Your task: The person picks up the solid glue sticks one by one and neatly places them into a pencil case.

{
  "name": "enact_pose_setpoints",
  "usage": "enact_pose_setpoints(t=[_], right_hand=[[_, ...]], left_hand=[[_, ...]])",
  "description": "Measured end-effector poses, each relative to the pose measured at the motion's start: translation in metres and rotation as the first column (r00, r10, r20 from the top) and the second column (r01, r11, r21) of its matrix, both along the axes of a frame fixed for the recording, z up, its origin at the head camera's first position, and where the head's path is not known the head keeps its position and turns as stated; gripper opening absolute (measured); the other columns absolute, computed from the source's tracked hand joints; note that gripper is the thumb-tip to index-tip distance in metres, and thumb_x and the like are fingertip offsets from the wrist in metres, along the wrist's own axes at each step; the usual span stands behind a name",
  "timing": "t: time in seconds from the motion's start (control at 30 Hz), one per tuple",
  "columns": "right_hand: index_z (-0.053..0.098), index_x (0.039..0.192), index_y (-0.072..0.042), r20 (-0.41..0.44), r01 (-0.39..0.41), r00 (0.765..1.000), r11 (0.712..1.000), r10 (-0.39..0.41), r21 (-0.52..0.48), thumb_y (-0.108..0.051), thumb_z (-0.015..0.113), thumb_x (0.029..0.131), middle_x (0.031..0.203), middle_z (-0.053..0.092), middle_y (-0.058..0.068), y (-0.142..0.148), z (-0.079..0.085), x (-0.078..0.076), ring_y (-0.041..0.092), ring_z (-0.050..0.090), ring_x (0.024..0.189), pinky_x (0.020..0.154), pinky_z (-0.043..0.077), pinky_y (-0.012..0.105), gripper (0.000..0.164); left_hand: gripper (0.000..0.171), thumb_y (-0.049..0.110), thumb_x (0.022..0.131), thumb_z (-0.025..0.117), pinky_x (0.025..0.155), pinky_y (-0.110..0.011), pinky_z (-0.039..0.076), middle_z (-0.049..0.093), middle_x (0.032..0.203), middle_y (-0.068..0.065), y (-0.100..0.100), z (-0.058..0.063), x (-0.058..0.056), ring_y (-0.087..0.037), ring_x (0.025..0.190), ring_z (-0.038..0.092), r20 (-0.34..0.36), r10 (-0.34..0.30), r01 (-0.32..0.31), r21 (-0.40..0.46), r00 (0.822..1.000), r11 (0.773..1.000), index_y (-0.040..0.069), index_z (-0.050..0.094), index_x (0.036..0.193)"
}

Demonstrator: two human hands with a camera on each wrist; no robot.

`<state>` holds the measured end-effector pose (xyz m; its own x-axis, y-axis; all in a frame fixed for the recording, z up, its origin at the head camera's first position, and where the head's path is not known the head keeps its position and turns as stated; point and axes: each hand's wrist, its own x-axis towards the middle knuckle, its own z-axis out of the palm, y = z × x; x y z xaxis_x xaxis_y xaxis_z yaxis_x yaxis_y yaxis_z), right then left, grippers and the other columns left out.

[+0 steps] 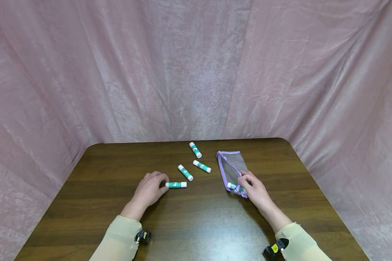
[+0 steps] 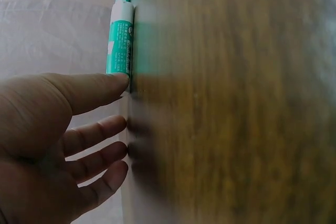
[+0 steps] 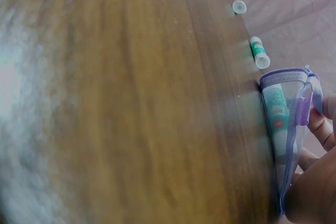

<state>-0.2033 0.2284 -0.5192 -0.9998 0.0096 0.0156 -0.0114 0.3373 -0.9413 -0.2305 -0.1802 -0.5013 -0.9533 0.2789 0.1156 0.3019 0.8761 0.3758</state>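
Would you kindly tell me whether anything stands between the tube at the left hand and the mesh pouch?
Nothing visible: only bare table separates the tube from the pouch; three loose tubes lie farther back.

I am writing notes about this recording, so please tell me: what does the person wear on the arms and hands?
The left sleeve and right sleeve are pale yellow-green. Near each cuff sits a small black camera with a yellow mark: left camera, right camera. The left hand and right hand wear no gloves.

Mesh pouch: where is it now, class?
In the head view, the mesh pouch is on the table, right of the loose green tubes, held by the right hand.
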Motion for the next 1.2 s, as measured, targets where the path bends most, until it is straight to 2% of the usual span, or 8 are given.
enact_pose_setpoints(t=[0.23, 0.53, 0.73, 1.2], right_hand=[[0.070, 0.096, -0.002, -0.004, 0.001, 1.000, 1.000, -0.001, -0.001, -0.021, 0.064, 0.113, 0.164, 0.053, 0.019, -0.001, -0.002, 0.001, 0.042, 0.018, 0.167, 0.132, 0.009, 0.062, 0.026], [0.069, 0.097, -0.001, 0.001, 0.003, 1.000, 1.000, -0.003, -0.006, -0.023, 0.065, 0.113, 0.164, 0.053, 0.019, 0.000, 0.000, 0.001, 0.041, 0.017, 0.167, 0.132, 0.008, 0.063, 0.027], [0.069, 0.099, 0.002, -0.004, 0.001, 1.000, 1.000, -0.002, -0.026, -0.021, 0.065, 0.113, 0.165, 0.051, 0.023, 0.000, 0.001, 0.000, 0.043, 0.016, 0.167, 0.133, 0.007, 0.062, 0.028], [0.069, 0.100, 0.003, -0.005, 0.005, 1.000, 1.000, -0.005, -0.027, -0.021, 0.066, 0.113, 0.164, 0.053, 0.022, 0.000, 0.002, 0.001, 0.042, 0.017, 0.167, 0.133, 0.007, 0.062, 0.028]], left_hand=[[0.013, 0.017, 0.096, 0.088, 0.097, -0.057, 0.054, 0.072, 0.125, -0.012, 0.003, 0.002, 0.003, -0.039, 0.115, 0.063, 0.019, -0.001, 0.001, -0.002, 1.000, 1.000, 0.017, 0.076, 0.102], [0.012, 0.019, 0.099, 0.086, 0.100, -0.056, 0.054, 0.073, 0.124, -0.010, 0.009, 0.005, 0.006, -0.037, 0.117, 0.065, 0.016, -0.003, 0.003, 0.009, 1.000, 1.000, 0.015, 0.079, 0.109], [0.013, 0.019, 0.099, 0.086, 0.097, -0.054, 0.055, 0.073, 0.121, -0.009, 0.014, 0.011, 0.009, -0.034, 0.113, 0.065, 0.001, -0.006, 0.006, 0.023, 1.000, 1.000, 0.014, 0.079, 0.109], [0.012, 0.019, 0.097, 0.089, 0.089, -0.052, 0.054, 0.072, 0.107, -0.002, 0.036, 0.019, 0.006, -0.028, 0.099, 0.064, -0.061, -0.019, 0.021, 0.042, 0.998, 0.999, 0.016, 0.079, 0.103]])
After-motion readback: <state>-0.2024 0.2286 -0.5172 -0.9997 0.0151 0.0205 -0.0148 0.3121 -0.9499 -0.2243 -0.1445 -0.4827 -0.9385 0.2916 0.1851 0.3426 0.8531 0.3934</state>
